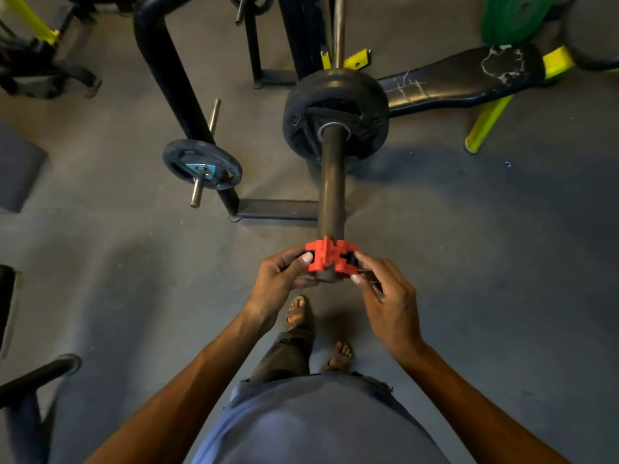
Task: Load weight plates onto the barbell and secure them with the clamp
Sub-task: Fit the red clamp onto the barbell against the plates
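Observation:
The barbell sleeve (331,182) points toward me, with black weight plates (335,95) stacked at its far end. A red clamp (330,257) sits around the sleeve's near tip. My left hand (281,279) grips the clamp's left side with thumb and fingers. My right hand (385,293) pinches its right side. The tip of the sleeve shows just below the clamp.
A black rack post (174,82) with a small black plate (201,164) on a peg stands to the left. A worn black bench (462,82) with yellow legs lies to the right. Green plates (512,15) sit at the top right. My feet (298,313) are under the sleeve end.

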Motion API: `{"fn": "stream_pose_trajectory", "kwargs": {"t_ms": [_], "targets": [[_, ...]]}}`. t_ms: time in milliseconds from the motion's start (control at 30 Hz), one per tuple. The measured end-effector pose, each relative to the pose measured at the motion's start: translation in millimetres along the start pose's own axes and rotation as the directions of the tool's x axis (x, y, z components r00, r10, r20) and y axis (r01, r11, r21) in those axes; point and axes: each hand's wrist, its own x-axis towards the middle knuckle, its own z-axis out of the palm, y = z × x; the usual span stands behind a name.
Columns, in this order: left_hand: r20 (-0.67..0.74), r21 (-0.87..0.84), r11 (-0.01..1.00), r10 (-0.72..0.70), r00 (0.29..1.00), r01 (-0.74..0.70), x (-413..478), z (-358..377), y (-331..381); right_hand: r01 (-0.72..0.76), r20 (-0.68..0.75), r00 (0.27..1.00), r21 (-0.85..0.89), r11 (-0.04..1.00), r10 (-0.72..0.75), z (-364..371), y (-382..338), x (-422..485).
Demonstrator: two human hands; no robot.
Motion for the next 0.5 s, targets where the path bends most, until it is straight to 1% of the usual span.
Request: {"fn": "stream_pose_trajectory", "kwargs": {"t_ms": [100,267,367,500], "targets": [[-0.045,-0.042,0.999,-0.006,0.999,0.004,26.4,3.9,10.8,-0.065,0.003,0.998,0.039,0.997,0.065,4.4,3.3,28.8],[-0.107,-0.134,0.99,-0.061,0.992,0.046,81.7,8.4,37.4,-0.269,0.017,0.963,0.17,0.948,0.27,16.7,2.6,95.5],[-0.13,-0.157,0.987,-0.051,0.99,0.03,117.4,9.9,51.3,-0.322,0.014,0.945,0.218,0.921,0.327,24.8,-2.6,132.6],[-0.172,-0.196,0.98,-0.065,0.983,0.03,163.1,13.4,70.2,-0.384,0.01,0.92,0.22,0.897,0.392,35.8,-3.0,174.1]]}}
